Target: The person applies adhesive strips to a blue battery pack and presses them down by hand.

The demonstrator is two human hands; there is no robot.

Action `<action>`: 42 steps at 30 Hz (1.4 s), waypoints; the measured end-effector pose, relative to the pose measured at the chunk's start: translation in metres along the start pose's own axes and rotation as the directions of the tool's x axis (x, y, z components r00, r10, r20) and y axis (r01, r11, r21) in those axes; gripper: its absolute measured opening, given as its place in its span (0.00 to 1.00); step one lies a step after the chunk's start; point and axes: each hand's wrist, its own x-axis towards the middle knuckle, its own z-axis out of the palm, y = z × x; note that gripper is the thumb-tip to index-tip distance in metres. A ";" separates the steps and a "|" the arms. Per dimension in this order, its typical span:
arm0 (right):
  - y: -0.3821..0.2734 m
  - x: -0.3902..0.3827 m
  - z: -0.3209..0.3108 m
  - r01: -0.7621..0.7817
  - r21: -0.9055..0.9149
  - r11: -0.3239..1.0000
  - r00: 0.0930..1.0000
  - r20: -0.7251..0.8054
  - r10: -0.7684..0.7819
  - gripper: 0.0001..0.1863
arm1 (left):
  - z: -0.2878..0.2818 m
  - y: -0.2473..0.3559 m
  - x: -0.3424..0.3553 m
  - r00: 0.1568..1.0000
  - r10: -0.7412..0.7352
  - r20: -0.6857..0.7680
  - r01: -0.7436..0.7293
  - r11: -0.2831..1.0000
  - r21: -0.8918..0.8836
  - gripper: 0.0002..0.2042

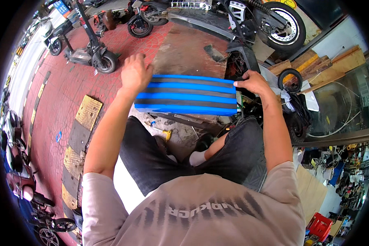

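Observation:
A flat, box-shaped blue block (pixel 192 98) with dark grey lengthwise stripes lies crosswise in front of my knees. My left hand (pixel 136 74) is at its far left corner, fingers bent; what they close on, if anything, is hidden. At the far right corner, my right hand (pixel 253 83) grips the blue block with the thumb on its edge. Under and beyond the block is a worn brown wooden board (pixel 188 53), with a dark scrap (pixel 214 53) on it.
A yellow-handled tool (pixel 166 134) lies on the ground between my feet. Beyond the board stand a kick scooter (pixel 88 53) and a scooter wheel (pixel 285 26). To the right are wood planks (pixel 311 65), a small tyre (pixel 290 80) and cables. Yellow-black ramps (pixel 88 112) line the left.

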 end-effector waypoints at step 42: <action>0.140 -0.097 0.101 0.121 0.884 -0.451 0.983 -0.171 -0.073 0.44 | 0.108 0.236 0.012 0.827 0.255 0.502 -0.275 0.961 -0.034 0.37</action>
